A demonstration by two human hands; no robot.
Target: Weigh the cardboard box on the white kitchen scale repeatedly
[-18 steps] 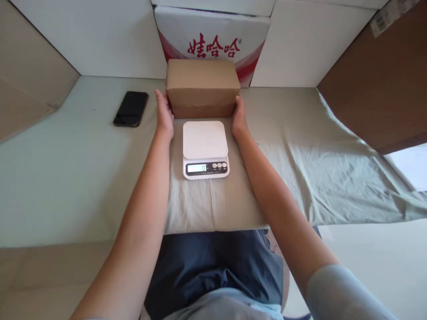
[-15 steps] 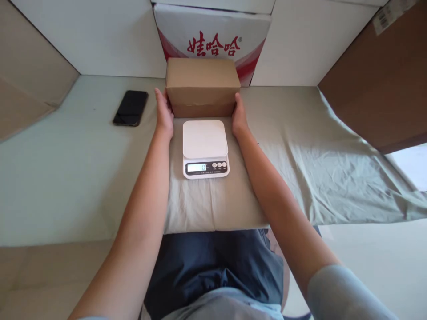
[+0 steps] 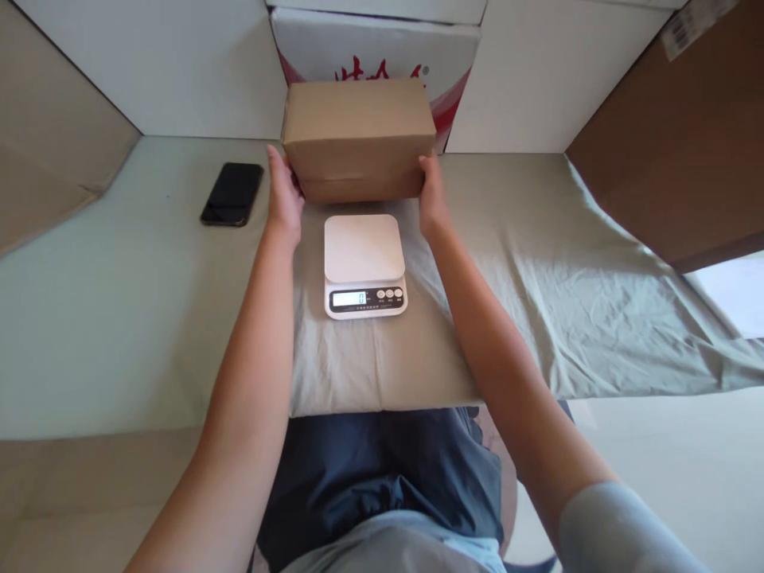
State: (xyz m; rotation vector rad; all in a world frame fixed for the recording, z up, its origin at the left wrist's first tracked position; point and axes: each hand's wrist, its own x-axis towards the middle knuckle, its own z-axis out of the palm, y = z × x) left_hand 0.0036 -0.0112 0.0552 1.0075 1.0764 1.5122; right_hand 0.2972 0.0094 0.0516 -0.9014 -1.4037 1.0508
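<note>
Cardboard box [image 3: 358, 143]: held just beyond the scale [image 3: 364, 255], seemingly off the bench [image 3: 119, 318], with fingers of left hand [image 3: 284, 199] and right hand [image 3: 434, 197] clamped on opposite ends. For a steady hold, press evenly from both sides, support the lower edges, keep level. Avoid catching the scale, zero on its display [image 3: 349, 299], with the front lower edge.

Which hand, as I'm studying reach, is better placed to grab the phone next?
Likely the left hand: the phone lies nearby to its left. The right hand is at the other end of the cardboard box. Both hold the box, so the left must let go.
</note>
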